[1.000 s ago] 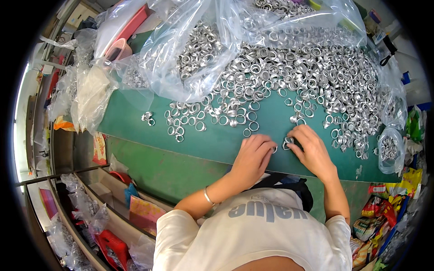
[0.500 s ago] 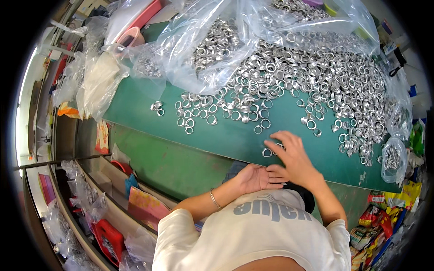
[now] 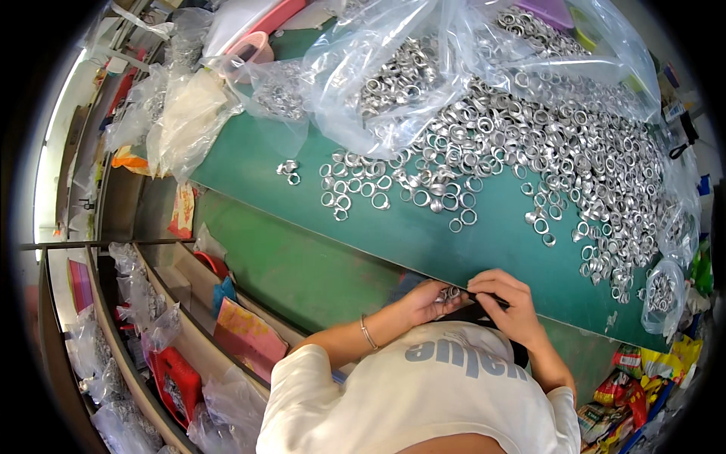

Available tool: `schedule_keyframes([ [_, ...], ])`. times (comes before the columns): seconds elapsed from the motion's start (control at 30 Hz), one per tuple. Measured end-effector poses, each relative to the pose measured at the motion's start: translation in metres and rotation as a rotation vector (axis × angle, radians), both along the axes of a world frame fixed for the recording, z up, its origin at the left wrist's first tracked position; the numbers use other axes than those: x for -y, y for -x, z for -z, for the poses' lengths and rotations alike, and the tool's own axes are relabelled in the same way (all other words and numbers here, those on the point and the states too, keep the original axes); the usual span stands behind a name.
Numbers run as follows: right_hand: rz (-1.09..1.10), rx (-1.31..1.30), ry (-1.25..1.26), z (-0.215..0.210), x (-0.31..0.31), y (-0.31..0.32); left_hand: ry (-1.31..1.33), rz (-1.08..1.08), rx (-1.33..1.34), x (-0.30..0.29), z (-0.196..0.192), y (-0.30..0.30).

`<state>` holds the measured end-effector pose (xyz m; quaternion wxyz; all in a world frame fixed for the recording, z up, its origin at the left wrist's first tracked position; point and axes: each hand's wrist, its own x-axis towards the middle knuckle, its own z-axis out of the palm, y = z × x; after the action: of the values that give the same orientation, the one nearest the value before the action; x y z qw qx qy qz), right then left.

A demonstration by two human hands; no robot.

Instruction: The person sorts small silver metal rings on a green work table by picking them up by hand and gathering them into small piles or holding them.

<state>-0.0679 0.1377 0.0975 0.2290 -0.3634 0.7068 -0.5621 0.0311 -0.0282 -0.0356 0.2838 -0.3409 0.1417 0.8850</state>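
Beneath the table's near edge, my left hand (image 3: 429, 303) is cupped around a few silver metal rings (image 3: 450, 293), with a bracelet on its wrist. Just to the right is my right hand (image 3: 508, 301), its fingers bent and pressed together by the edge; a dark strip shows at its fingers, too unclear to name. A big heap of similar rings (image 3: 597, 166) spreads over the green table (image 3: 363, 234). Looser rings (image 3: 355, 184) lie left of the heap, and a small cluster of rings (image 3: 289, 172) sits apart at the far left.
A large clear plastic bag (image 3: 355, 98) covers part of the heap, and a smaller bag of rings (image 3: 662, 295) lies at the right corner. A pink cup (image 3: 253, 49) stands at the back left. Shelving with a red basket (image 3: 178, 386) is at lower left; colourful packets (image 3: 628, 386) are at lower right.
The rings near the table edge have left the tabletop, and rings now lie in my left hand. My right hand has come down and closed. The whole view has shifted slightly.
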Motion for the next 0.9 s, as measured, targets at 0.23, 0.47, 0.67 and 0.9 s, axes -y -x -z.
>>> schedule_keyframes([
  [0.23,0.194,0.026,-0.002,0.004,-0.002,0.008,0.590,0.564,-0.365,0.033,-0.075,-0.010],
  [0.47,0.211,0.051,0.003,0.003,-0.003,0.011,0.311,0.236,-0.331,0.041,-0.133,0.016],
  [0.67,0.254,0.075,0.020,0.011,-0.004,0.005,0.092,-0.316,-0.228,0.044,-0.144,0.035],
  [0.9,0.423,0.368,0.330,0.021,0.002,-0.003,0.305,-0.173,-0.470,0.020,-0.149,0.048],
])
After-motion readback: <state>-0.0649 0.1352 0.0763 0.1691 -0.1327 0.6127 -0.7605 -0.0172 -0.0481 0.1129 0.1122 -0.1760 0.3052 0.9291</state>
